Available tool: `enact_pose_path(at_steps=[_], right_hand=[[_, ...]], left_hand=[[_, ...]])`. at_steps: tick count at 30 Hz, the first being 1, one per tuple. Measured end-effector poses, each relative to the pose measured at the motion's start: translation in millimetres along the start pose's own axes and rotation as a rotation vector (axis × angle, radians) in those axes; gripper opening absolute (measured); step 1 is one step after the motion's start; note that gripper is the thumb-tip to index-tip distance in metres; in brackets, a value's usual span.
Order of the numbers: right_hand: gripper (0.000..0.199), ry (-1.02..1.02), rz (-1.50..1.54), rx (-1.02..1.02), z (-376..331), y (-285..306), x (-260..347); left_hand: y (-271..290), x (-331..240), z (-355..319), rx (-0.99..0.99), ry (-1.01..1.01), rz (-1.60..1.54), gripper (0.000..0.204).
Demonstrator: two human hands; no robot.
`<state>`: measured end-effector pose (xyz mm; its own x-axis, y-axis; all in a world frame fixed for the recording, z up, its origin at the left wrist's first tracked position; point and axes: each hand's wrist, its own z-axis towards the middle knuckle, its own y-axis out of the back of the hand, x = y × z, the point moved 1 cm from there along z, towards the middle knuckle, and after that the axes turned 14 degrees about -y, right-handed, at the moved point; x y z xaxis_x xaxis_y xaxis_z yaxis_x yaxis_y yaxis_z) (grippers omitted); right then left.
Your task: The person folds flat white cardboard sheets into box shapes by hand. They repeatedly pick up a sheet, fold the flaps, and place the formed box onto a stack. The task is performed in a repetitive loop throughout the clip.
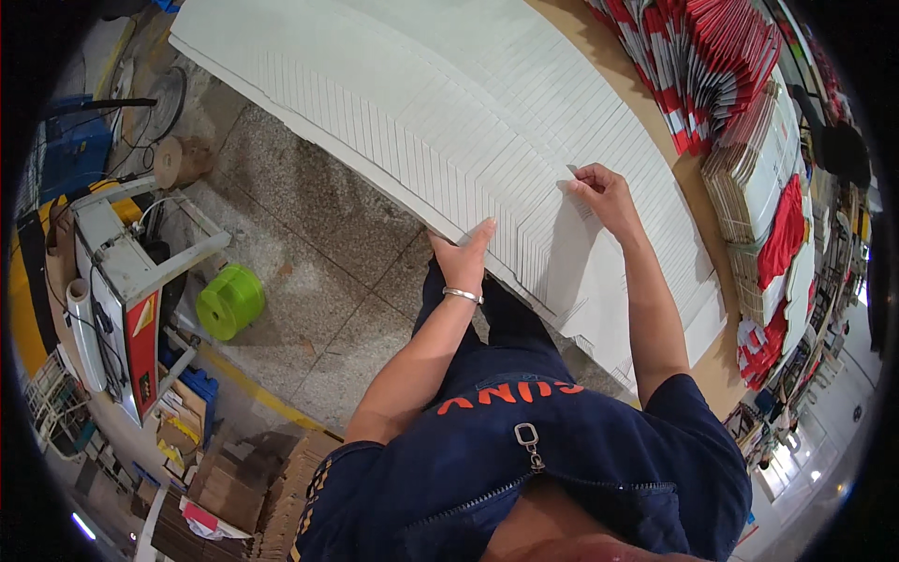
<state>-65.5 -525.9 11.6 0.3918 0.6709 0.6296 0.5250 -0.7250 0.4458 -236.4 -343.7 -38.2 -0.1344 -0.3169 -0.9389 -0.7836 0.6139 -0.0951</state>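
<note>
I see the left hand point(461, 260) at the near edge of the white sheets point(375, 103), its thumb extended over the top while most of its fingers are hidden at or below the edge; I can't tell how firmly it holds. The right hand point(609, 199) has its fingers curled, thumb and forefinger nearly meeting against the sheets, and I can't make out whether one is pinched between them.

The sheets overlap in close steps on a brown surface point(695, 183), which shows along the right of my view. Red-and-white folded pieces point(698, 66) fan out at upper right, above a bundle of flat cartons point(744, 187). Speckled floor point(318, 244) fills the left centre, with a green roll point(230, 302) beside a white-framed machine point(142, 347).

The sheets run from upper left to lower right of my frame, passing beneath the right hand; their near edge meets the left hand just below centre.
</note>
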Motion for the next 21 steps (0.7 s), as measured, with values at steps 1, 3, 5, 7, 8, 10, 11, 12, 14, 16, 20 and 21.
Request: enact_pose_path(at_steps=[1,3,5,7,8,10,11,12,14,16,20,21], right_hand=[[0.029,0.007,-0.003,0.0,-1.0,0.8,-4.9],[0.032,0.021,-0.007,-0.006,-4.9,2.0,-11.9],[0.034,0.009,-0.061,-0.029,-14.7,3.9,-13.1],[0.036,-0.001,-0.049,-0.021,-18.0,5.4,-12.4],[0.036,-0.009,-0.012,-0.003,-17.4,6.1,-13.6],[0.035,-0.015,0.032,0.027,-16.3,8.4,-16.4],[0.033,-0.009,0.04,0.042,-15.0,8.5,-16.3],[0.031,-0.004,0.048,0.055,-14.9,8.6,-16.9],[0.031,-0.035,0.094,0.062,-16.5,8.6,-17.1],[0.034,-0.047,0.112,0.066,-15.7,9.1,-18.6],[0.039,-0.034,0.116,0.078,-12.7,10.5,-22.4],[0.039,-0.03,0.121,0.083,-13.0,10.6,-21.8]], left_hand=[[-0.8,-0.7,-1.4,-0.014,0.029,-0.005,0.08],[-2.3,-3.3,-1.4,-0.038,0.087,-0.016,0.08],[-2.4,-5.0,-2.3,-0.039,0.095,-0.009,0.079],[-2.6,-2.4,-0.9,-0.048,0.074,-0.008,0.078],[-2.3,2.2,0.1,-0.053,0.055,-0.009,0.078],[-4.3,0.1,-1.0,-0.053,0.043,-0.028,0.077],[-4.5,-1.1,-1.3,-0.051,0.047,-0.044,0.077],[-5.0,-2.6,-1.8,-0.047,0.052,-0.06,0.076],[-5.0,-2.3,-2.2,-0.058,0.069,-0.054,0.075],[-5.4,-1.5,-2.3,-0.064,0.062,-0.061,0.075],[-5.6,0.6,-2.3,-0.069,0.035,-0.08,0.074],[-5.0,1.9,-2.2,-0.071,0.038,-0.08,0.074]])
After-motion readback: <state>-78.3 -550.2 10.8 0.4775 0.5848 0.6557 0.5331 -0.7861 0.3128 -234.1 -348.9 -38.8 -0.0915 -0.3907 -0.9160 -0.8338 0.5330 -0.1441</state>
